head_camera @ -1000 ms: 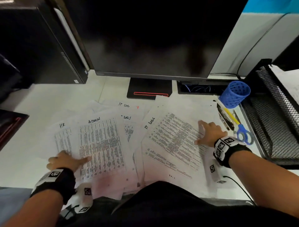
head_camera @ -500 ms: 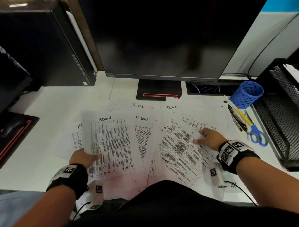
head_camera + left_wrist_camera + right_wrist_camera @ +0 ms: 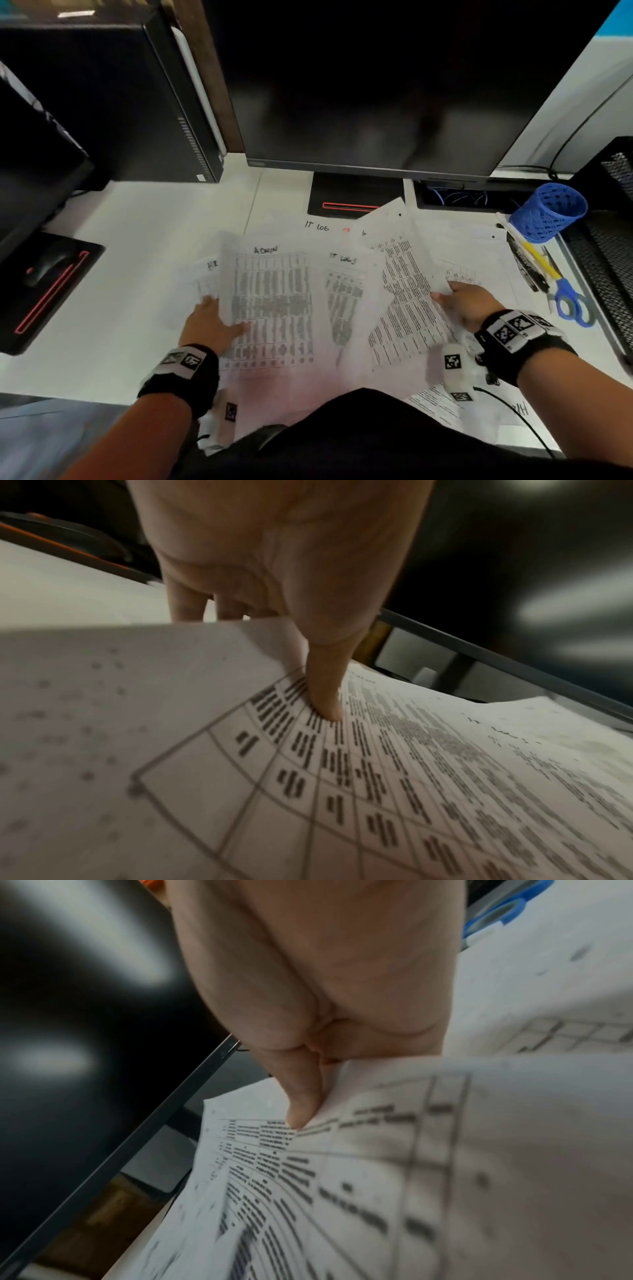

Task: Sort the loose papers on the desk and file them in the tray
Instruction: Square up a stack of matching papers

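Several printed sheets lie fanned over the white desk (image 3: 147,240). My left hand (image 3: 209,322) pinches the left edge of the sheet headed ADMIN (image 3: 270,301), thumb (image 3: 325,685) on top and the fingers underneath, and the sheet (image 3: 377,777) is lifted off the pile. My right hand (image 3: 462,301) pinches the right edge of a densely printed sheet (image 3: 400,294), which stands tilted up; the thumb (image 3: 301,1099) presses on its top face (image 3: 342,1177). Sheets marked IT LOGS (image 3: 342,274) lie between the two. The black mesh tray (image 3: 609,260) stands at the right edge, partly cut off.
A dark monitor (image 3: 394,85) on its stand (image 3: 352,195) fills the back, a black computer case (image 3: 102,102) stands at the back left. A blue mesh pen cup (image 3: 548,212), pens and blue-handled scissors (image 3: 568,301) lie by the tray. A mouse on a black pad (image 3: 51,281) is left.
Both hands went from lying flat on the papers to pinching a sheet each and raising it; the right sheet has swung upright toward the monitor.
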Demonstrator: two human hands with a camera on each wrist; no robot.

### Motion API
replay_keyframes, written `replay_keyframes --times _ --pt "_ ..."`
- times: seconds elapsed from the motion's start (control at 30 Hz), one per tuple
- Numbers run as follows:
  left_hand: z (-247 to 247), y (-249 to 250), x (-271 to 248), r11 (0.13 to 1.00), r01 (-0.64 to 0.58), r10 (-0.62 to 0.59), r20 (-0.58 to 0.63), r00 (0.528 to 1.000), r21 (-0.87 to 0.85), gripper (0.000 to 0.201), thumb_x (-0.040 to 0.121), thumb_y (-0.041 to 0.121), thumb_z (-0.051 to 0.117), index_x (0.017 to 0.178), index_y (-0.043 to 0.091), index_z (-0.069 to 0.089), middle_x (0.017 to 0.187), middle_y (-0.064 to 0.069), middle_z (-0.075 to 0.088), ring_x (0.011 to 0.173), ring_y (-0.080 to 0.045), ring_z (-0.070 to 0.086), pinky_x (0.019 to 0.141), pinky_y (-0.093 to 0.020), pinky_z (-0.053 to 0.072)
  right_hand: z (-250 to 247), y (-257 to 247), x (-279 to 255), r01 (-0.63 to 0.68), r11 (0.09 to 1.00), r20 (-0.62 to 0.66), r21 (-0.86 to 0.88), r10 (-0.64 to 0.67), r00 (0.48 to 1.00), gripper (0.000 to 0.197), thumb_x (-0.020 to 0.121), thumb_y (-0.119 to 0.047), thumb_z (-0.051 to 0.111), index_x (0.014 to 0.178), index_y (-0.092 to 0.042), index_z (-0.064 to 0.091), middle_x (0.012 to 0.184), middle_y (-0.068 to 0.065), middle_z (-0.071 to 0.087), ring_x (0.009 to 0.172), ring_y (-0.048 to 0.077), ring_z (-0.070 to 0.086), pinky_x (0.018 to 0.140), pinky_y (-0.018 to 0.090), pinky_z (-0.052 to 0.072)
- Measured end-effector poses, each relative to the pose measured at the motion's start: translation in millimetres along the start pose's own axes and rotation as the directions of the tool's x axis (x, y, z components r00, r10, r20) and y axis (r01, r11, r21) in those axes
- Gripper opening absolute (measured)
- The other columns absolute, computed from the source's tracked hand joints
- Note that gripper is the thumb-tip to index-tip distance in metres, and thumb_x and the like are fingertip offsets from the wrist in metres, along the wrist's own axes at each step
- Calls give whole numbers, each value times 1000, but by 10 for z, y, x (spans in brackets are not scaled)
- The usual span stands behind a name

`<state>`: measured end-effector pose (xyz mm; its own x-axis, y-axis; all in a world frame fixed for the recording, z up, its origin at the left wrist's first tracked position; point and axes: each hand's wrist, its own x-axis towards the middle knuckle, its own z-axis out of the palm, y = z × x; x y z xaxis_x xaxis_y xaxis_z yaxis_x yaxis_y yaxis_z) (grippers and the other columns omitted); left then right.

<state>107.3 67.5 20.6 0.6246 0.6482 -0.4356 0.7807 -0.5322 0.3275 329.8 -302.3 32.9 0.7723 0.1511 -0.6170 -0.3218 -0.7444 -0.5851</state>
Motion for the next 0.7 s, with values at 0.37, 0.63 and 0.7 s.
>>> replay_keyframes --times 0.37,0.63,0.7 --pt "86 304 -85 994 -86 81 -86 993 -60 34 90 38 56 98 5 60 101 -11 62 96 -29 60 82 -37 50 495 -53 -136 -100 787 55 609 84 995 45 97 -39 46 101 2 63 106 19 68 103 33 62 93 45 48" --pt "-5 181 -47 902 278 -330 -112 937 -331 76 70 30 81 133 14 41 136 -19 37 123 -38 40 101 -46 40 496 25 -161 7 949 81 314 -34 996 35 79 -11 69 113 -10 64 107 11 70 103 40 64 94 57 48" --pt "32 186 -33 824 252 -342 -91 935 -507 81 68 22 82 134 16 36 135 -19 40 116 -37 49 96 -47 45 540 23 -160 14 965 83 261 -37 996 21 79 -8 67 100 -12 68 100 11 72 100 41 64 93 58 48"
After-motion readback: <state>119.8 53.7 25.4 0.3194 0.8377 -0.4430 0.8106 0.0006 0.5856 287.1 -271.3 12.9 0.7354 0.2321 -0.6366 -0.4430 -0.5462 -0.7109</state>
